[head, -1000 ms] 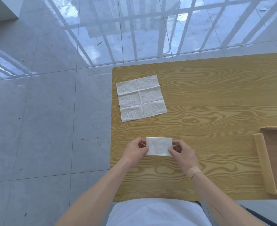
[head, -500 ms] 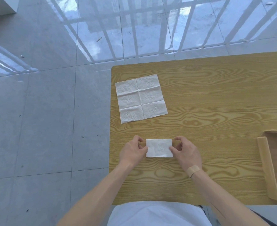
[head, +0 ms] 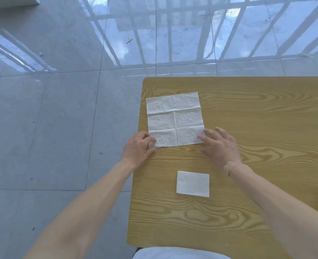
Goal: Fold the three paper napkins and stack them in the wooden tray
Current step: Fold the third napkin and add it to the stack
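A bare indoor room, its kind unclear: large glossy grey floor tiles (head: 61, 118) mirror a barred window or railing (bright daylight in the reflection), and a plain wood-grain laminate table (head: 248, 113) stands alone. A white furniture corner (head: 10, 1) shows at top left.

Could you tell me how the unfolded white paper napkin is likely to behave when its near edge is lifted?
The unfolded white paper napkin looks thin and creased, so it would probably flop and bend along those creases. It seems very light, so it may slide on the smooth wooden table.
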`<state>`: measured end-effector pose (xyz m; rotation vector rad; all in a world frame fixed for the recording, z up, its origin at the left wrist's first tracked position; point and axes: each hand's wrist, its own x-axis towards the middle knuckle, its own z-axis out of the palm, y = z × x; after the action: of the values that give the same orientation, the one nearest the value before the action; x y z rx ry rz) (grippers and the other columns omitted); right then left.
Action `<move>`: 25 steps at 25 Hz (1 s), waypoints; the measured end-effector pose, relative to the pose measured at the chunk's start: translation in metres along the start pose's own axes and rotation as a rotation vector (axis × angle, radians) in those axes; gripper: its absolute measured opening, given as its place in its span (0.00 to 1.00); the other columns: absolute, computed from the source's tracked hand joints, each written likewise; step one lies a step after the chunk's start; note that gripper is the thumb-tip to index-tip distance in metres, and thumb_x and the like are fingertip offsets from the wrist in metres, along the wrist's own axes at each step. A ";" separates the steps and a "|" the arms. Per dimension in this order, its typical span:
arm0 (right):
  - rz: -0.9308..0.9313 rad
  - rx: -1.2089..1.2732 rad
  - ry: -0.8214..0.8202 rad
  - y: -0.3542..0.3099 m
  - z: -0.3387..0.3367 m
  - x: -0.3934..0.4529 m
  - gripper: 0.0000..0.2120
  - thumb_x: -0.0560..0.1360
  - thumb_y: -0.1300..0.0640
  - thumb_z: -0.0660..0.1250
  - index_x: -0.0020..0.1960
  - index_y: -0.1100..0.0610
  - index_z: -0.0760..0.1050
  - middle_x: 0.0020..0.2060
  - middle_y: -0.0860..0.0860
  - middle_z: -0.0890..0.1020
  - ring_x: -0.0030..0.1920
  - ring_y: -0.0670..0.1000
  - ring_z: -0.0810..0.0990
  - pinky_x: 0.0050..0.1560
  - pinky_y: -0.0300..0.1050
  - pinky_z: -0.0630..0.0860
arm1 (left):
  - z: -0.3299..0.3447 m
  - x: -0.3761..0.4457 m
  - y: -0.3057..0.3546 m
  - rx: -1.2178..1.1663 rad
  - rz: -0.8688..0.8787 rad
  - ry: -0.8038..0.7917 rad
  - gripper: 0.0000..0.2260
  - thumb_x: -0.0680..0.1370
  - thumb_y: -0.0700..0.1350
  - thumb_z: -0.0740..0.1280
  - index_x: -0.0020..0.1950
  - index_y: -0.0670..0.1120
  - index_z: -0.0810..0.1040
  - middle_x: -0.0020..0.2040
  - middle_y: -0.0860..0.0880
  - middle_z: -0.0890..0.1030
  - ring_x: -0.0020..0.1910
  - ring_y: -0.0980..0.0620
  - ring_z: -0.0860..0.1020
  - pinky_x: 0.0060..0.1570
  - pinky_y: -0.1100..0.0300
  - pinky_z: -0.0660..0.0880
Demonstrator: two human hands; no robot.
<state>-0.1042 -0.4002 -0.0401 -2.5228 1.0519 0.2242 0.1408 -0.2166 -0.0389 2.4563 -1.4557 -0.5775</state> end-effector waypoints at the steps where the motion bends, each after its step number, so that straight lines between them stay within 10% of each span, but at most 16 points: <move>1: -0.008 0.011 0.012 -0.001 0.000 0.005 0.20 0.75 0.45 0.68 0.66 0.41 0.73 0.70 0.47 0.72 0.74 0.56 0.60 0.65 0.56 0.62 | 0.000 0.002 -0.001 -0.005 0.005 0.000 0.12 0.74 0.51 0.74 0.56 0.51 0.80 0.54 0.51 0.77 0.54 0.50 0.73 0.50 0.53 0.74; 6: 0.000 0.096 0.201 -0.003 -0.012 0.037 0.17 0.75 0.45 0.68 0.63 0.47 0.77 0.63 0.51 0.77 0.66 0.57 0.67 0.59 0.57 0.66 | -0.004 0.020 -0.004 -0.086 -0.033 0.152 0.09 0.75 0.52 0.71 0.52 0.50 0.82 0.50 0.51 0.78 0.52 0.50 0.75 0.47 0.54 0.72; 18: -0.045 -0.002 0.080 -0.007 -0.039 0.122 0.17 0.77 0.47 0.65 0.65 0.45 0.75 0.64 0.51 0.76 0.66 0.57 0.66 0.62 0.56 0.65 | -0.041 0.102 -0.017 0.013 -0.124 0.030 0.14 0.76 0.52 0.71 0.61 0.51 0.81 0.57 0.50 0.77 0.60 0.48 0.72 0.59 0.50 0.72; 25: -0.083 0.022 0.138 -0.002 -0.037 0.124 0.09 0.76 0.50 0.67 0.55 0.48 0.80 0.54 0.51 0.80 0.61 0.57 0.70 0.56 0.54 0.65 | -0.028 0.105 -0.010 -0.053 -0.201 0.134 0.06 0.75 0.51 0.71 0.50 0.52 0.83 0.48 0.53 0.77 0.53 0.50 0.74 0.46 0.55 0.70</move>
<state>-0.0160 -0.4944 -0.0423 -2.5861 0.9913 0.0153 0.2066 -0.3040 -0.0405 2.5622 -1.1380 -0.4723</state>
